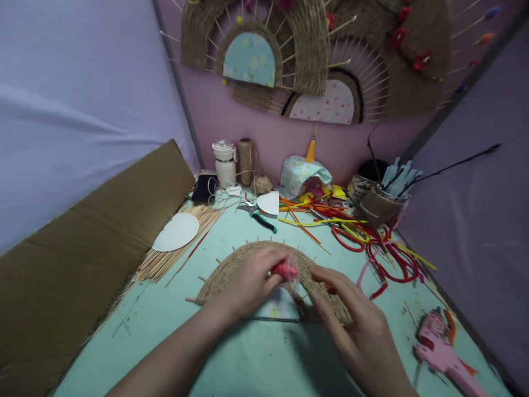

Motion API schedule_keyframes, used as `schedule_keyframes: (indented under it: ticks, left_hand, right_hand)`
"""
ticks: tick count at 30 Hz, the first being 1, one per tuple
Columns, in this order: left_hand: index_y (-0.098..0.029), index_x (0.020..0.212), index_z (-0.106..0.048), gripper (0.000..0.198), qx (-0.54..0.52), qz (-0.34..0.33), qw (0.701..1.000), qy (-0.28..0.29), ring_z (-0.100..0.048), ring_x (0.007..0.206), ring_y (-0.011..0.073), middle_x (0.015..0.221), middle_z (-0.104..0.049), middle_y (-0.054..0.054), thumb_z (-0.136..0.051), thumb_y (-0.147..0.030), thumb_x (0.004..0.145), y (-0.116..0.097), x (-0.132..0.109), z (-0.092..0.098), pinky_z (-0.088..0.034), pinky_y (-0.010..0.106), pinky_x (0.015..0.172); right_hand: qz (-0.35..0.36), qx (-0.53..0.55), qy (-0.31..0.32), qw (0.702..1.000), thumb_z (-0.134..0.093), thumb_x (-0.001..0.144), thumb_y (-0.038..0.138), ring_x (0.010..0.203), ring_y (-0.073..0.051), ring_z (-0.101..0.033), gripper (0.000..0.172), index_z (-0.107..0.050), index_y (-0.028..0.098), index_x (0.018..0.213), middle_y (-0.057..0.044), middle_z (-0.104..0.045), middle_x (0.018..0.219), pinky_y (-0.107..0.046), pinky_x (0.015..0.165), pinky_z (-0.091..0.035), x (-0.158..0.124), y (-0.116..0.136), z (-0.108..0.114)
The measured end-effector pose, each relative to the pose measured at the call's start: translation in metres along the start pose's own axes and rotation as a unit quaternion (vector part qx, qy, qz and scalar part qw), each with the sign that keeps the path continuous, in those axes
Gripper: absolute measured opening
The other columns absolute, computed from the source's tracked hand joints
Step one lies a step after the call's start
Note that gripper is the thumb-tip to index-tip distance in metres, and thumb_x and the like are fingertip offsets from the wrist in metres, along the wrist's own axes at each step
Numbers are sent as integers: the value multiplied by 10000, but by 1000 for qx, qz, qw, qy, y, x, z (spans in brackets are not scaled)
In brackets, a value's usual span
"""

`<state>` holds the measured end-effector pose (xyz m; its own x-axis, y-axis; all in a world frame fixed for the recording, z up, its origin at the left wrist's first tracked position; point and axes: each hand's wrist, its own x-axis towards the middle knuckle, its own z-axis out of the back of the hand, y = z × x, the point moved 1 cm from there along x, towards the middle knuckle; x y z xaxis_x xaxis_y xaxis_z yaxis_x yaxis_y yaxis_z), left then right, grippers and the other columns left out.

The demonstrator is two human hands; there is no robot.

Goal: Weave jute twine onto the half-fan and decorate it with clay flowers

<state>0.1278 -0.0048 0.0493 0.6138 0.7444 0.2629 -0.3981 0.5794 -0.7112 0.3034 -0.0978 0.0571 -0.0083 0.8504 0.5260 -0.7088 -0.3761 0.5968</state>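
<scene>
A half-round woven jute piece [231, 264] with wooden sticks poking out of its rim lies flat on the pale green table [173, 325]. My left hand [252, 284] rests on its middle, fingers closed round a small red object [285, 270] with a bit of clear film on it. My right hand [355, 320] lies on the right part of the weave, fingers pressed down and pinched together near the red object. A pale patterned patch [276, 309] shows between my hands.
A pink glue gun [440, 347] lies at the right front. Red and yellow strips [372, 242] spread at the right, bamboo sticks [177, 248] with a white paper disc [177, 231] at the left, green-handled cutters [260, 215] behind. Cardboard [82, 259] leans on the left wall.
</scene>
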Motion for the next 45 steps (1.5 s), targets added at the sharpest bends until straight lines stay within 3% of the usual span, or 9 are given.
schedule_keyframes:
  ticks: [4, 8, 17, 25, 38, 45]
  left_hand:
    - [-217, 1078, -647, 244, -46, -3, 999, 28, -570, 927, 167, 988, -620, 41, -481, -181, 902, 1, -5, -11, -465, 313, 835]
    - [-201, 1048, -663, 262, -85, 26, 996, 14, -561, 925, 167, 952, -612, 41, -465, -131, 890, 4, -7, -19, -457, 310, 841]
    - [-219, 1021, -685, 247, -53, 39, 998, 9, -573, 921, 170, 972, -623, 41, -463, -184, 917, 7, -8, -28, -462, 296, 825]
    - [-230, 1131, -664, 278, -17, 16, 1000, 19, -572, 914, 166, 969, -612, 46, -474, -203, 929, 9, -11, -36, -468, 297, 809]
    - [-205, 1083, -676, 254, -4, 14, 999, 41, -551, 919, 180, 971, -596, 59, -485, -181, 917, 10, -12, -36, -455, 318, 824]
    - [-239, 1137, -657, 283, -16, 24, 996, 78, -543, 926, 178, 974, -581, 49, -468, -198, 931, 8, -11, -35, -455, 331, 836]
  right_hand:
    - [-34, 43, 0, 998, -565, 904, 299, 920, -219, -672, 300, -587, 233, 1196, -106, -669, 1120, -341, 745, -594, 2, -6, -20]
    - [-59, 64, -34, 996, -571, 903, 253, 904, -186, -651, 275, -581, 216, 1176, -105, -637, 1116, -302, 736, -570, -1, -12, -22]
    - [-84, 86, -34, 992, -576, 899, 194, 768, -160, -612, 73, -634, 193, 943, -46, -651, 846, -260, 637, -509, -2, -13, -21]
    - [-74, 56, -3, 996, -596, 884, 175, 788, -159, -601, 128, -683, 210, 971, -47, -585, 871, -272, 659, -516, -4, -14, -20]
    - [-56, -2, 18, 998, -592, 892, 202, 802, -180, -581, 179, -682, 201, 1046, -63, -564, 889, -321, 697, -511, -6, -18, -23]
    - [-37, -25, 41, 998, -581, 881, 175, 789, -183, -565, 90, -664, 173, 916, -67, -581, 861, -313, 679, -495, -7, -16, -23]
